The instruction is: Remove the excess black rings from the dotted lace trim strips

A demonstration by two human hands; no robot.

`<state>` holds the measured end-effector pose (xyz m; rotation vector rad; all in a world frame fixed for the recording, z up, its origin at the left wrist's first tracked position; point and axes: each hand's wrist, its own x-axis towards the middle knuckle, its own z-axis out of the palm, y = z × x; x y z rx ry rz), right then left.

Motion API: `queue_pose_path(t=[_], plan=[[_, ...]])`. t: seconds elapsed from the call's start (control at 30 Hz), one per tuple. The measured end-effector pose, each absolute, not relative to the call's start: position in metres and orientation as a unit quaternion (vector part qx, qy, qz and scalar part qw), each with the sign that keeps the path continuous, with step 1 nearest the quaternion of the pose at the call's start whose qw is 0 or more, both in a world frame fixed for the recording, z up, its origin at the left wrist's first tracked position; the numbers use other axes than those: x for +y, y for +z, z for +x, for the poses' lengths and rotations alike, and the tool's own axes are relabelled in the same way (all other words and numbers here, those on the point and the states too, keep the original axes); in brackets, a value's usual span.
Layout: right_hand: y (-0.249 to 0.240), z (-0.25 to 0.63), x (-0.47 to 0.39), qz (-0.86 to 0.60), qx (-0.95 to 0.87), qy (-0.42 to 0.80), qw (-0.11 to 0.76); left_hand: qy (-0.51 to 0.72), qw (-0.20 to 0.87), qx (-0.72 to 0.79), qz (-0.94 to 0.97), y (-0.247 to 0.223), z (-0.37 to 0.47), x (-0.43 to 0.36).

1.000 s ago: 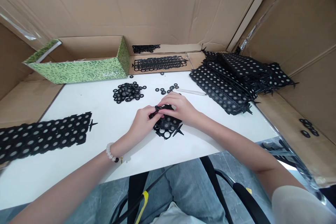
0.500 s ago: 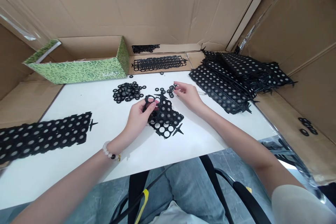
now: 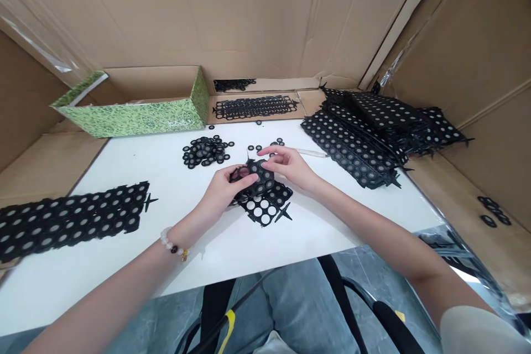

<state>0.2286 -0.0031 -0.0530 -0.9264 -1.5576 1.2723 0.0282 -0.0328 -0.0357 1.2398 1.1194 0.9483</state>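
hands holding folded black sheet, mid-table

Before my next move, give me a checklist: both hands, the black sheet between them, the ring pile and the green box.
1. Left hand has a grip on black sheet: ok.
2. Right hand close to sheet's raised part: ok.
3. Right fingertips pinching something: cannot tell.
4. Sheet lying flat: not ok, part is raised.
5. Ring pile apart from sheet: ok.
6. Green box apart from both hands: ok.
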Motion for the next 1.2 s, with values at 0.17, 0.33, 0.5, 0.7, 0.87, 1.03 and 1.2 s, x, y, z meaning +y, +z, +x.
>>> queue_pose_path(t=[0.17,0.33,0.5,0.7,0.87,1.03,1.2], plan=[[-0.045,0.228,-0.013,-0.35,-0.765,0.263,0.472,0.395,0.535,0.502,0.554,-0.039,0.028,-0.032],[-0.04,0.23,-0.014,-0.333,-0.821,0.204,0.416,0.388,0.533,0.511,0.552,-0.036,0.028,-0.03],[-0.041,0.227,-0.014,-0.396,-0.743,0.372,0.392,0.354,0.535,0.503,0.579,-0.038,0.028,-0.031],[-0.054,0.224,-0.005,-0.439,-0.62,0.449,0.471,0.333,0.534,0.492,0.602,-0.04,0.028,-0.031],[-0.058,0.246,0.016,-0.538,-0.52,0.29,0.596,0.352,0.53,0.522,0.569,-0.035,0.027,-0.03],[-0.063,0.26,0.024,-0.585,-0.672,0.134,0.433,0.414,0.511,0.546,0.518,-0.029,0.026,-0.03],[-0.057,0.248,0.009,-0.545,-0.745,0.072,0.377,0.433,0.509,0.561,0.489,-0.03,0.029,-0.03]])
